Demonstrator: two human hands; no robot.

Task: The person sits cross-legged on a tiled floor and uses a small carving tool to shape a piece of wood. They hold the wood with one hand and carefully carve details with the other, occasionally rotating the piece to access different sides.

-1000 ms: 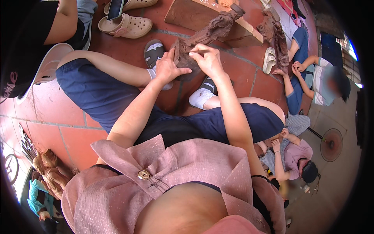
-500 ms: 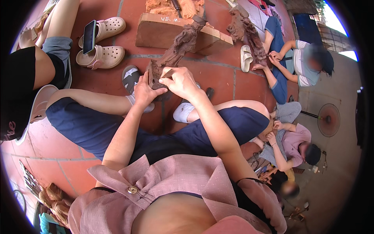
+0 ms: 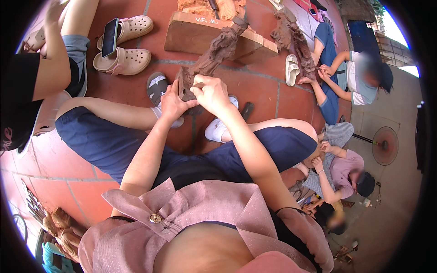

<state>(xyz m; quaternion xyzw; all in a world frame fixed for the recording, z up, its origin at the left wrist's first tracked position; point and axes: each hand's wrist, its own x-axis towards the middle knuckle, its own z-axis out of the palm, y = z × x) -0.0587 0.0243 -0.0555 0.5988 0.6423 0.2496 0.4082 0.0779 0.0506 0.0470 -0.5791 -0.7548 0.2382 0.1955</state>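
A long, dark brown wood carving (image 3: 221, 51) with a gnarled surface leans with its far end on a thick wooden block (image 3: 186, 35). Its near end comes down between my knees. There my left hand (image 3: 173, 103) grips the carving's left side, thumb spread out toward the right. My right hand (image 3: 212, 94) is closed against the same near end, fingers curled in a pinch. Whatever small thing those fingers may hold is hidden by the hand.
Pale clogs (image 3: 123, 61) with a phone (image 3: 109, 37) propped on them lie at the left, beside a seated person. An orange carving (image 3: 234, 9) rests behind the block. Other people sit working at the right, one at another dark carving (image 3: 293, 38). A fan (image 3: 384, 145) stands beyond them.
My right hand has shifted slightly on the carving's near end, while my left hand keeps its hold. The whole view has slid a little. The person at the left has raised an arm.
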